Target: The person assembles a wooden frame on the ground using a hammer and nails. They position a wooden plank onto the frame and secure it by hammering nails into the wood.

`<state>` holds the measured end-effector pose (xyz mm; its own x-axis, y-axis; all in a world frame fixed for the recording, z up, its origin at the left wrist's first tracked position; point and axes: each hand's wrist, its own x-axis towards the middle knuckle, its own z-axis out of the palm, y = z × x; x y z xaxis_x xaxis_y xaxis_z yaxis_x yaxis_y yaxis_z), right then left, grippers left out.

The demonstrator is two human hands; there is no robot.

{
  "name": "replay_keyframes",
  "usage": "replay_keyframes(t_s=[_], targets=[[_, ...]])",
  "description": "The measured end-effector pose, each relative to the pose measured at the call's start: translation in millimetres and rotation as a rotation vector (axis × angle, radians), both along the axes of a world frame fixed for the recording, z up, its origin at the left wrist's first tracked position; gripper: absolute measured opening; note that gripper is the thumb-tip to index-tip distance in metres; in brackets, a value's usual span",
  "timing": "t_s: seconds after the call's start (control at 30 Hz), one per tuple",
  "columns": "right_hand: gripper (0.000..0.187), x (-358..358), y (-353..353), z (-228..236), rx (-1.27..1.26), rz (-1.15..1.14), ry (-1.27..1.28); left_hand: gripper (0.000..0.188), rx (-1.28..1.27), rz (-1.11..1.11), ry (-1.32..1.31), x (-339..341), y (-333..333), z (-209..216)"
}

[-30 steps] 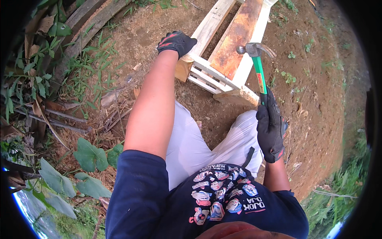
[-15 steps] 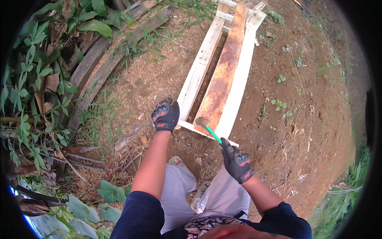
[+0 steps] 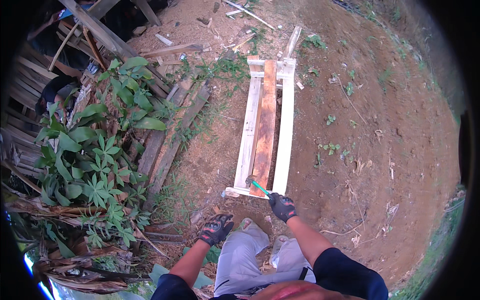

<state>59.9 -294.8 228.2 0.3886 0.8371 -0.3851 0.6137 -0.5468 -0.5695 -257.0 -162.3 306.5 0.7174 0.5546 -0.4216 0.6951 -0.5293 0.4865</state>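
Note:
My right hand (image 3: 283,206), in a black glove with red marks, is closed around the green handle of a hammer (image 3: 261,188). The hammer head rests on or just over the near end of a brown-stained plank (image 3: 265,135). This plank lies lengthwise in a low wooden frame, between a pale left board (image 3: 246,135) and a whitish right board (image 3: 284,135). A narrow dark gap shows between plank and right board. My left hand (image 3: 216,229), gloved alike, hovers apart from the frame near my left knee, fingers loosely spread and nothing visible in them.
Weathered beams (image 3: 175,135) and leafy plants (image 3: 100,170) line the left side. A person (image 3: 59,94) crouches by a plank structure at the far left. Scrap wood (image 3: 175,49) litters the ground beyond. Bare brown soil (image 3: 380,165) stretches to the right.
My left hand has drawn back from the left board's near end and loosened. The brown plank has shifted left, away from the right board. The view now takes in more ground ahead.

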Motion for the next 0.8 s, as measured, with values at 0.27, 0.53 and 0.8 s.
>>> replay_keyframes(t_s=[0.27,0.53,0.8], targets=[[0.027,62.0,-137.2,61.7,-0.174,-0.112,0.03,0.07,-0.342,-0.007,0.808,-243.6,25.3,34.5],[0.02,36.9,-508.3,94.7,-1.206,-0.73,-0.181,0.059,-0.22,0.159,0.627,-190.4,152.6,49.1],[0.015,-14.8,-506.1,187.4,-0.688,-1.182,0.301,0.028,-0.029,-0.206,0.16,-24.6,107.6,78.6]])
